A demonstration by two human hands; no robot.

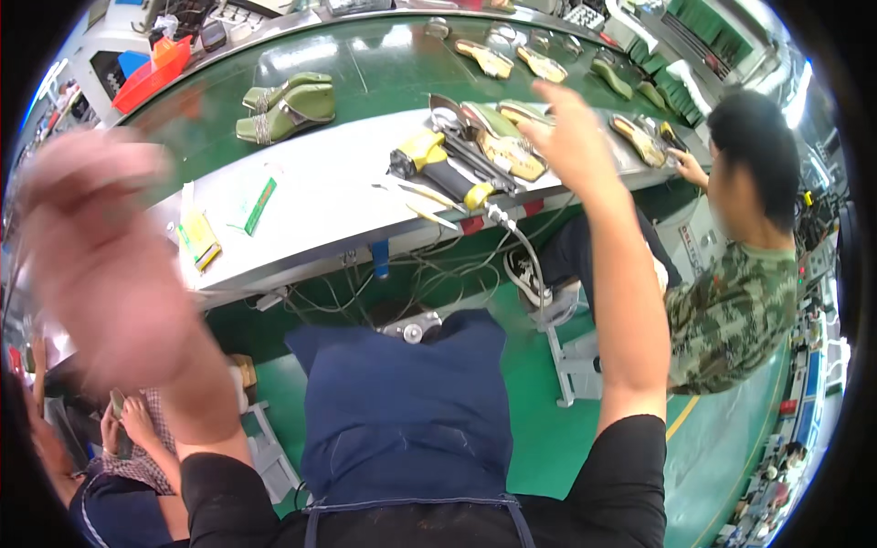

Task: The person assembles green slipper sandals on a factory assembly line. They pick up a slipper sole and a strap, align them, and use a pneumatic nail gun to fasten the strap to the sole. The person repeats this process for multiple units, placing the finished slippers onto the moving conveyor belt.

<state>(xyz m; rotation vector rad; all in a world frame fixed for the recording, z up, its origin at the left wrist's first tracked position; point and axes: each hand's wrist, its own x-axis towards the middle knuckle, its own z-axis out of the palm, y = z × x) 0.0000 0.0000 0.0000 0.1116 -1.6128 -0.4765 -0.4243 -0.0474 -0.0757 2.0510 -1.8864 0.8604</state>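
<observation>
My right hand (568, 137) reaches out over the grey work shelf (311, 219), fingers spread, just above a tan shoe sole (512, 153) lying next to a yellow and black power tool (437, 164). It holds nothing that I can see. My left hand (100, 256) is raised close to the camera at the left, blurred, palm open and empty. A blue apron (406, 411) covers my lap below.
A green conveyor belt (384, 68) behind the shelf carries green shoe lasts (288, 108) and more soles (512, 59). A person in a camouflage shirt (740, 310) sits at my right. Another person's hands (128, 425) are at lower left. Cables hang under the shelf.
</observation>
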